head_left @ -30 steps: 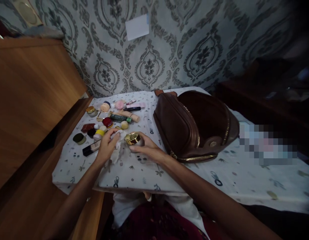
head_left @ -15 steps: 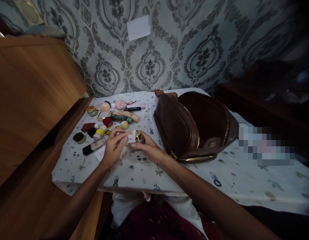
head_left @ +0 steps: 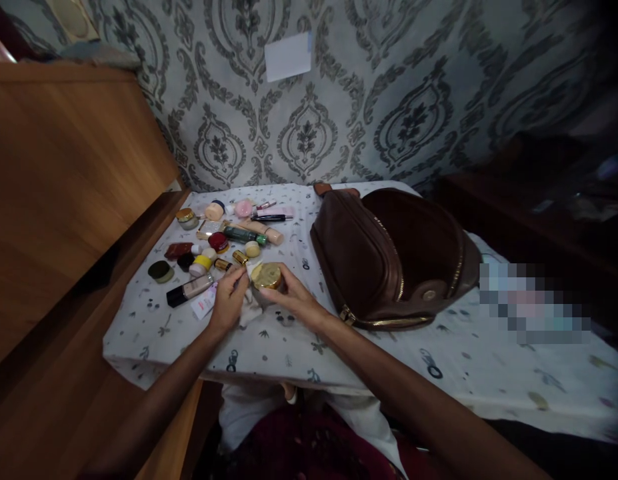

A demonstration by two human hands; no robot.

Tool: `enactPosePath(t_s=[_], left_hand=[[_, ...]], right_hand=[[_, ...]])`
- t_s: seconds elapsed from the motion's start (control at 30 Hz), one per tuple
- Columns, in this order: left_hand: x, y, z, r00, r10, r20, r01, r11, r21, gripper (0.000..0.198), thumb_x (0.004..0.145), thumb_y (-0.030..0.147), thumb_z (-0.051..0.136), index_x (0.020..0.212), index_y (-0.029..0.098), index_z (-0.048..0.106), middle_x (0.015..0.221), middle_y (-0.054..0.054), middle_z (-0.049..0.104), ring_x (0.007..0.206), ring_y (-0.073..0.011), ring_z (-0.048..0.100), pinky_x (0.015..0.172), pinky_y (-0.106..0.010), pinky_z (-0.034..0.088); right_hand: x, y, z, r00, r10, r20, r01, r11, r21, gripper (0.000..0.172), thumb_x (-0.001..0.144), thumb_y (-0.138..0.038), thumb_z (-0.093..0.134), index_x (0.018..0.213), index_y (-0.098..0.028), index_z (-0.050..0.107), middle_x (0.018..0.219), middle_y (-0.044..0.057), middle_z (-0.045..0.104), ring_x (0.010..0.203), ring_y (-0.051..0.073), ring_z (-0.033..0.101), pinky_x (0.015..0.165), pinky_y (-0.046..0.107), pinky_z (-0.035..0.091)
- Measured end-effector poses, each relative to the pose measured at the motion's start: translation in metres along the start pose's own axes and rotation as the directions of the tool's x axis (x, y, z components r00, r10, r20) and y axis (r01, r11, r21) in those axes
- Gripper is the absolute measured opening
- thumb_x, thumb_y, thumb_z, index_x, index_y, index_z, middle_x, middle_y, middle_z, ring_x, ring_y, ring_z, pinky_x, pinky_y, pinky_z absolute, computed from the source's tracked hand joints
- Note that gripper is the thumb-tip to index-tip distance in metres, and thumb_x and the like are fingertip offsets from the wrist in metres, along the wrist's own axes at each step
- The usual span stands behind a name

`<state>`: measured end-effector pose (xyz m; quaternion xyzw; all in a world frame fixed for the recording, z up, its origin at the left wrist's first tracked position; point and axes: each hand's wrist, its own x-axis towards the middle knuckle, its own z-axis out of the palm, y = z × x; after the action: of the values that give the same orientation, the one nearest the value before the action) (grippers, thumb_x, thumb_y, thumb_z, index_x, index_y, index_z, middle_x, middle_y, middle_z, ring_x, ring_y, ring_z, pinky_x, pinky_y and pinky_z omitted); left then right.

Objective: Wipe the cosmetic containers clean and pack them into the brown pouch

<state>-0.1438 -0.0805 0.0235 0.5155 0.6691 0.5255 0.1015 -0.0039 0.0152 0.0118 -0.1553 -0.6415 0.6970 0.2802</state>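
Observation:
My right hand (head_left: pixel 293 297) grips a small jar with a gold lid (head_left: pixel 267 275) just above the cloth-covered table (head_left: pixel 369 360). My left hand (head_left: pixel 229 301) is closed on a crumpled white tissue (head_left: pixel 249 308) and presses it against the jar's left side. Behind the hands lies a cluster of cosmetics: a dark-capped foundation bottle (head_left: pixel 189 291), a yellow-banded pot (head_left: pixel 201 265), a red-lidded jar (head_left: pixel 218 241) and a green tube (head_left: pixel 243 235).
An open brown leather bag (head_left: pixel 393 260) lies right of the hands. A wooden cabinet (head_left: pixel 63 193) stands along the left side. Patterned wallpaper with a white paper slip (head_left: pixel 287 57) rises behind. A pink-and-white sachet (head_left: pixel 205 304) lies by the left hand.
The left hand with the tissue has slid from over the lid down to the jar's left side, so the gold lid shows again. The jar has stayed in the right hand.

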Motion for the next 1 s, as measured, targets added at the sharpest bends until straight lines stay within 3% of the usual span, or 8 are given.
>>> enactPosePath(t_s=[0.07,0.17,0.4,0.57,0.73,1.0], left_hand=[[-0.001,0.003,-0.002,1.000,0.020,-0.004,-0.020,1.000,0.023,0.026,0.092,0.029,0.045,0.070,0.020,0.053,0.077,-0.001,0.054,0.079,-0.0170,0.052,0.076,-0.028,0.043],[0.000,0.006,-0.004,0.999,0.045,0.006,-0.046,0.998,0.033,0.025,0.092,0.029,0.046,0.073,0.019,0.059,0.082,-0.003,0.058,0.082,-0.0180,0.055,0.077,-0.029,0.045],[0.002,0.007,-0.010,0.995,0.100,0.017,-0.100,0.995,0.023,0.024,0.091,0.026,0.052,0.107,0.018,0.069,0.105,-0.007,0.068,0.101,-0.0219,0.061,0.092,-0.034,0.046],[-0.001,0.004,-0.012,0.989,0.140,0.049,-0.143,0.989,0.045,0.025,0.092,0.025,0.051,0.105,0.020,0.072,0.099,-0.007,0.068,0.094,-0.0215,0.061,0.086,-0.035,0.048],[-0.006,0.006,-0.013,0.985,0.162,0.062,-0.165,0.985,0.044,0.027,0.092,0.026,0.050,0.106,0.022,0.073,0.101,-0.007,0.068,0.097,-0.0222,0.060,0.088,-0.037,0.048],[-0.007,0.001,-0.013,0.985,0.155,0.074,-0.155,0.988,-0.011,0.024,0.090,0.022,0.052,0.093,0.022,0.075,0.104,-0.007,0.064,0.101,-0.0209,0.061,0.089,-0.035,0.048]], right_hand=[[0.000,-0.001,-0.001,1.000,-0.008,-0.005,0.007,0.997,-0.073,0.051,0.068,-0.044,0.079,0.110,-0.024,0.058,0.108,0.002,0.064,0.106,0.022,0.056,0.097,0.035,0.041],[0.001,-0.003,0.000,1.000,0.013,0.001,-0.013,0.999,-0.034,0.050,0.064,-0.041,0.081,0.104,-0.023,0.057,0.099,0.001,0.064,0.096,0.020,0.058,0.088,0.033,0.043],[0.001,-0.001,-0.001,0.999,0.048,0.001,-0.048,0.997,0.062,0.047,0.065,-0.039,0.080,0.103,-0.023,0.059,0.097,0.000,0.064,0.096,0.020,0.060,0.092,0.034,0.043],[0.003,0.004,-0.005,0.996,0.078,0.042,-0.082,0.992,0.093,0.058,0.066,-0.039,0.081,0.118,-0.024,0.058,0.107,0.002,0.067,0.104,0.022,0.061,0.098,0.038,0.042],[0.007,0.011,-0.010,0.999,0.032,0.013,-0.033,0.998,0.062,0.054,0.068,-0.044,0.080,0.115,-0.022,0.065,0.116,0.005,0.067,0.115,0.024,0.058,0.106,0.039,0.039],[0.009,0.014,-0.014,0.999,0.040,-0.022,-0.039,0.998,0.039,0.054,0.071,-0.052,0.077,0.116,-0.023,0.068,0.124,0.006,0.067,0.119,0.024,0.057,0.108,0.040,0.039]])
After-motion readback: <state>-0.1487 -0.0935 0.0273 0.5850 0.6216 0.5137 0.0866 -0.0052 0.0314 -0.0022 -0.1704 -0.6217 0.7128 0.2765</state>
